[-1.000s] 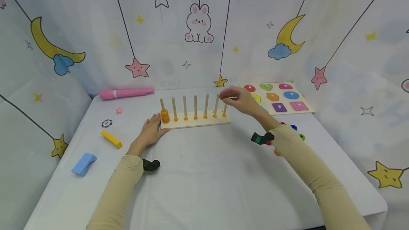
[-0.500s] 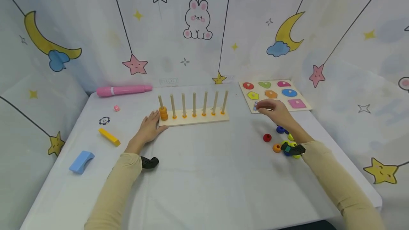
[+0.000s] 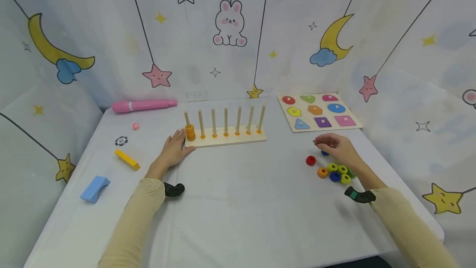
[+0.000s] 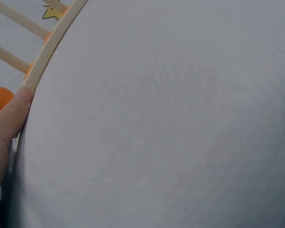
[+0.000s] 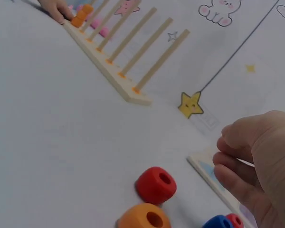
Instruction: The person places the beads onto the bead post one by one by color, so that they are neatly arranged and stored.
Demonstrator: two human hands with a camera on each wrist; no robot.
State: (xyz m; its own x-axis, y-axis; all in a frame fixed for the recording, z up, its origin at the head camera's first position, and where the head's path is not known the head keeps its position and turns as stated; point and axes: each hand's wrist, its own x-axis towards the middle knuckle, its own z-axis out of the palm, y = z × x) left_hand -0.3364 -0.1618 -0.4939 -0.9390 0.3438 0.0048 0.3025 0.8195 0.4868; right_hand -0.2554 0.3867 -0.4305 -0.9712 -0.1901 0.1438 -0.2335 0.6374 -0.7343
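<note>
A wooden peg board (image 3: 227, 137) with a row of upright pegs stands at the back middle. Orange beads (image 3: 190, 132) are stacked on its leftmost peg; the other pegs carry no stack. My left hand (image 3: 172, 151) rests at the board's left end, its thumb touching the front edge in the left wrist view. Above a group of loose beads hovers my right hand (image 3: 338, 149), fingers loosely bent, with nothing seen between them. Under it is a blue bead (image 3: 324, 152), partly hidden. Close by lie a red bead (image 3: 310, 160), an orange bead (image 3: 322, 172) and several yellow-green beads (image 3: 342, 169).
A shape puzzle board (image 3: 314, 117) lies at the back right. Along the left are a pink wand-like toy (image 3: 145, 106), a small pink piece (image 3: 135, 126), a round chip (image 3: 121, 141), a yellow block (image 3: 127, 160) and a blue arched block (image 3: 95, 189).
My right hand has moved from the right-hand pegs, past the puzzle board, to over the loose beads. The left hand keeps its place at the board.
</note>
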